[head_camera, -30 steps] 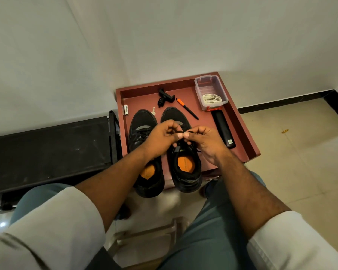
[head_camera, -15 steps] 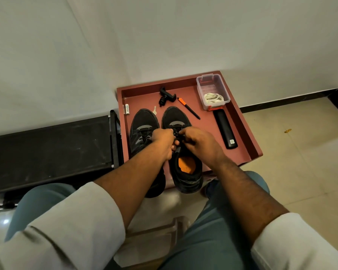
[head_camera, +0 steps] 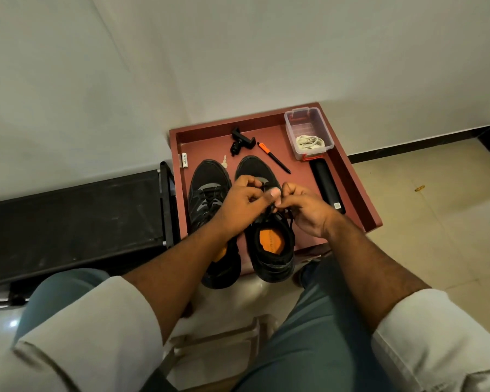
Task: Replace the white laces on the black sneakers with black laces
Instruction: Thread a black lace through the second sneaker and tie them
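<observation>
Two black sneakers with orange insoles stand side by side on a red-brown tray [head_camera: 348, 168]. The left sneaker [head_camera: 207, 188] is laced in black. Over the lacing of the right sneaker [head_camera: 272, 250] my two hands meet. My left hand [head_camera: 244, 205] and my right hand [head_camera: 303, 210] each pinch the black lace [head_camera: 290, 219] between curled fingers; the lace ends are mostly hidden by my fingers. The white laces [head_camera: 309, 142] lie bundled in a clear plastic box [head_camera: 307, 120] at the tray's far right corner.
On the tray lie a black clip mount [head_camera: 239, 141], an orange-capped pen [head_camera: 273, 157], a small key [head_camera: 224, 162], a white battery [head_camera: 184, 160] and a long black case [head_camera: 327, 182]. A black bench [head_camera: 68, 219] is to the left. A wall is behind, tiled floor to the right.
My hands have lifted slightly off the right sneaker's lacing and parted a little, still pinching the black lace. More of the orange insole shows now.
</observation>
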